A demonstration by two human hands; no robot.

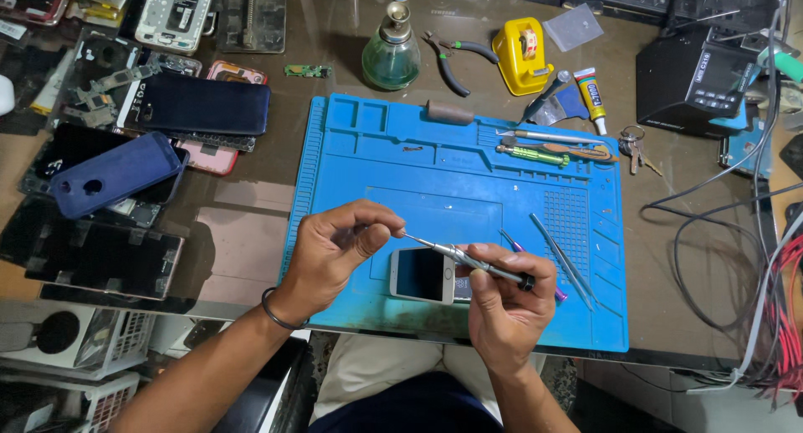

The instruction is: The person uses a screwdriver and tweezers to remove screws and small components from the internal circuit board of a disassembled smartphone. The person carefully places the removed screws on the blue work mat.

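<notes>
**Fingers meet at the screwdriver's tip, above the phone**

Fingers of the left hand (pixel 335 249) pinch shut at the fine tip of a slim metal screwdriver (pixel 468 260), thumb and forefinger closed on or around the point; whether a tiny screw sits between them is too small to tell. The right hand (pixel 506 303) grips the same screwdriver near its dark rear cap, fingers wrapped around the shaft. The tool's long axis runs from upper left, at the left fingertips, down to the lower right. A white phone (pixel 422 275) lies flat on the blue work mat (pixel 468 174), just below the shaft and between the two hands, roughly equally near both. Tweezers (pixel 562 259) rest on the mat just right of the right hand, on the desk (pixel 251 232).
</notes>
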